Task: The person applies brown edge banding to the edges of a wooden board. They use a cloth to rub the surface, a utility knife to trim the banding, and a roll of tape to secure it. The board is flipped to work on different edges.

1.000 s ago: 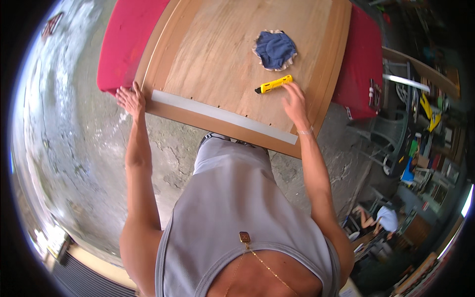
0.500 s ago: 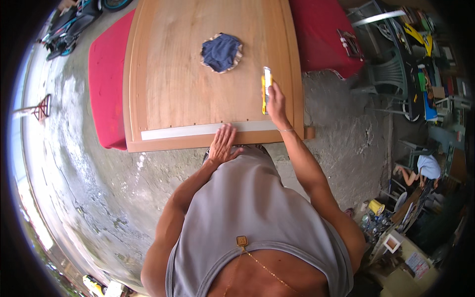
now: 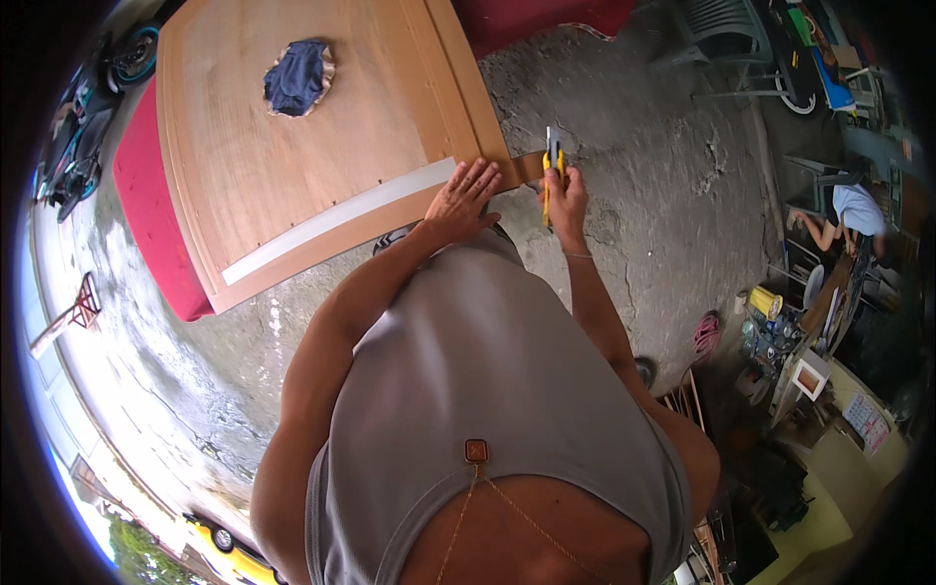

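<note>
My left hand (image 3: 463,203) lies with fingers stretched on the front right corner of a wooden panel (image 3: 292,166), at the end of a pale strip (image 3: 331,219). My right hand (image 3: 564,207) holds a yellow utility knife (image 3: 549,156) upright in the picture, blade extended, just right of that corner. A brown strip (image 3: 526,168) sticks out from the panel's edge and passes toward the knife; whether they touch I cannot tell. A navy cloth piece with a frilled pale rim (image 3: 297,78) rests on the panel.
Red covered surfaces (image 3: 146,195) flank the panel. Motorcycles (image 3: 73,146) stand upper left, a yellow car (image 3: 234,551) lower left. At right are a plastic chair (image 3: 712,34), cluttered goods (image 3: 809,370) and another person in a pale blue top (image 3: 853,210), bent over.
The view has turned rightward. My right hand picked up the knife from the panel and carried it past the corner. My left hand moved from the left edge to the right corner.
</note>
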`<action>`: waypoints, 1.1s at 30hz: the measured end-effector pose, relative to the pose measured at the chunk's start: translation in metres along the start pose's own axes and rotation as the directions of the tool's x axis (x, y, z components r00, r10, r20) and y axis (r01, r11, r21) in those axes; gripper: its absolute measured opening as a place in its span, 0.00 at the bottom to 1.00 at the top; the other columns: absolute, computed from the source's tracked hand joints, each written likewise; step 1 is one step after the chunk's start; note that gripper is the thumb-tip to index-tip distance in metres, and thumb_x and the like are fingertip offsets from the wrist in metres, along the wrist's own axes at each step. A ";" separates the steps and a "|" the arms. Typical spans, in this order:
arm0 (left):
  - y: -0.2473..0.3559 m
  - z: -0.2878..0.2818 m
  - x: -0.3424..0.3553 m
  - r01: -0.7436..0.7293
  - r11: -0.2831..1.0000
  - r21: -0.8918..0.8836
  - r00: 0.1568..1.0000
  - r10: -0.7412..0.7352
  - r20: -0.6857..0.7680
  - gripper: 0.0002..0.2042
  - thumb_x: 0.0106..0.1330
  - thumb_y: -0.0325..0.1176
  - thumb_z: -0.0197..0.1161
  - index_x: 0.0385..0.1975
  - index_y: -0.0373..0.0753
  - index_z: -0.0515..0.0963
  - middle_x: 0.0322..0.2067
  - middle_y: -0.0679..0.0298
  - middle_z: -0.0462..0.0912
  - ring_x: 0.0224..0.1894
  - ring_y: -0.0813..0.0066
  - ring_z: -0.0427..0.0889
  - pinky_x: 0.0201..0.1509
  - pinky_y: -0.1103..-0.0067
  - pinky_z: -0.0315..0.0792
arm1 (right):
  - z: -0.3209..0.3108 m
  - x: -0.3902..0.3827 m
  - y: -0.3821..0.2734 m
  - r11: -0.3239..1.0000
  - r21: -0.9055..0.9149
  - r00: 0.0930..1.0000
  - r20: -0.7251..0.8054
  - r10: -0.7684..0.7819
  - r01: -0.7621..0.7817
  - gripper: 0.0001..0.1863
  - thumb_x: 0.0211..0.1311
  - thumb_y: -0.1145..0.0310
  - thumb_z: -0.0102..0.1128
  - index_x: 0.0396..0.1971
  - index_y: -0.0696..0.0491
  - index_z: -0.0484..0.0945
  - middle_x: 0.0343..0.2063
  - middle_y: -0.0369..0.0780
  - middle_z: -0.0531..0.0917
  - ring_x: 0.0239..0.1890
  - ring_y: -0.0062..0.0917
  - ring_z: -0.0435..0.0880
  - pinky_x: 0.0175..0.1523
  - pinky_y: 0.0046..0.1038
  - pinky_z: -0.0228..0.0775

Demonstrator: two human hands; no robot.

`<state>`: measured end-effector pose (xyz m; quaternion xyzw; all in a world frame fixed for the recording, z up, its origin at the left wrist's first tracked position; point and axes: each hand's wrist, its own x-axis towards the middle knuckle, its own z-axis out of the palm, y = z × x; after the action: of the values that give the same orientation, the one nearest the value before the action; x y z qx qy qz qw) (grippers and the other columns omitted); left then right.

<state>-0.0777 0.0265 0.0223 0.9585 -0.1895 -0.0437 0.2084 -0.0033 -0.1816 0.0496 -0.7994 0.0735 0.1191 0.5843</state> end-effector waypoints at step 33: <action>0.008 0.012 -0.005 0.067 0.997 0.034 0.990 -0.062 -0.129 0.37 0.62 0.50 0.61 0.69 0.41 0.58 0.71 0.62 0.57 0.74 0.59 0.51 0.74 0.53 0.43 | 0.035 -0.015 0.013 0.774 -0.523 0.931 0.260 -0.255 0.358 0.18 0.62 0.74 0.54 0.52 0.62 0.72 0.42 0.54 0.82 0.43 0.49 0.82 0.46 0.43 0.75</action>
<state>-0.0873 0.0169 0.0147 0.9687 -0.1456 0.0146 0.2005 -0.0250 -0.1528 0.0324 -0.9229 -0.1478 0.1079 0.3389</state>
